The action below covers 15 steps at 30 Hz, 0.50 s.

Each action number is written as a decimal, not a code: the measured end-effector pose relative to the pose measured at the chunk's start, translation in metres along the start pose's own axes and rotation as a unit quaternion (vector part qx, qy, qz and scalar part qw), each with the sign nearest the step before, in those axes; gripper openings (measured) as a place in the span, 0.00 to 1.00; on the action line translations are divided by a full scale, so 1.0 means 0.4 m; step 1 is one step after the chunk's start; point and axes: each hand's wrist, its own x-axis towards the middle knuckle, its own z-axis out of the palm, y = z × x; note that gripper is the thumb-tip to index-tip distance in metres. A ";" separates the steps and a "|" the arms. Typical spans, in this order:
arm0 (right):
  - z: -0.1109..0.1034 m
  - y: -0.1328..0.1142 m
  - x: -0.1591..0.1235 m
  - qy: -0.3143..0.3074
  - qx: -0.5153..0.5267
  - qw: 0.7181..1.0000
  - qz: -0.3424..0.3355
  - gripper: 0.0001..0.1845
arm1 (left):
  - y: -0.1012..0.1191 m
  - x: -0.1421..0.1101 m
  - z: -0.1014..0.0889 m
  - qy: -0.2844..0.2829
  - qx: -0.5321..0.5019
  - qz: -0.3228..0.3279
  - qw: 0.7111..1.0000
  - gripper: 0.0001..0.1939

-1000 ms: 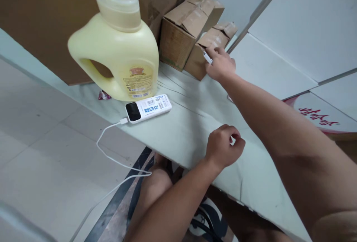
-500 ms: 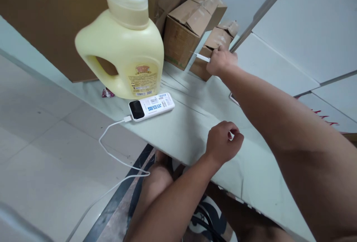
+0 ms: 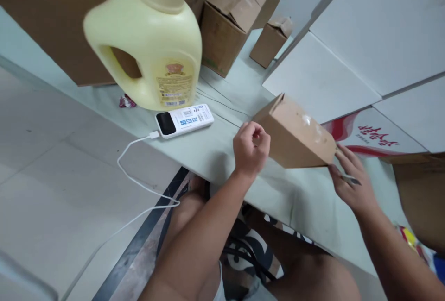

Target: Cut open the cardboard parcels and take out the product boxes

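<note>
My right hand [image 3: 352, 178] grips the right end of a small brown cardboard box [image 3: 299, 129], which is tilted above the table. A slim pen-like tool [image 3: 350, 179] also sits in that hand, its dark end sticking out past the fingers; its other end is hidden. My left hand [image 3: 252, 148] is curled in a loose fist at the box's left end, with nothing visible in it. Whether it touches the box I cannot tell. Left of it on the table lies a white handheld device [image 3: 186, 119] with a black screen and a white cable [image 3: 134, 141] plugged in.
A large pale-yellow detergent jug [image 3: 146, 46] stands behind the device, beside a small purple wrapper [image 3: 127, 101]. Cardboard boxes [image 3: 222, 37] and a smaller box [image 3: 269, 44] stand farther back. White cartons [image 3: 378, 129] line the right, and a brown carton [image 3: 420, 194] stands at far right.
My right hand has pulled the small box from the back row toward me and to the right. My left hand has moved up and left, still curled.
</note>
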 end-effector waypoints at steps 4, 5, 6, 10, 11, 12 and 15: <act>-0.062 0.089 -0.246 0.025 0.065 0.964 0.255 0.26 | -0.026 -0.006 0.042 -0.096 0.032 0.025 0.995 0.09; -0.074 0.091 -0.287 0.037 0.096 0.943 0.317 0.27 | -0.033 -0.009 0.057 -0.137 0.034 0.026 0.990 0.13; -0.083 0.087 -0.319 0.048 0.126 0.919 0.370 0.27 | -0.039 -0.012 0.071 -0.175 0.030 0.023 0.984 0.16; -0.089 0.049 -0.348 0.114 0.244 0.843 0.465 0.24 | -0.061 -0.020 0.120 -0.261 -0.014 -0.001 0.965 0.29; -0.085 0.039 -0.335 0.134 0.277 0.833 0.459 0.22 | -0.065 -0.021 0.129 -0.267 -0.016 -0.004 0.964 0.31; -0.083 0.028 -0.316 0.158 0.316 0.826 0.439 0.21 | -0.069 -0.022 0.137 -0.271 -0.013 -0.004 0.962 0.34; -0.089 -0.007 -0.239 0.219 0.430 0.810 0.332 0.19 | -0.080 -0.031 0.160 -0.293 -0.022 -0.013 0.956 0.36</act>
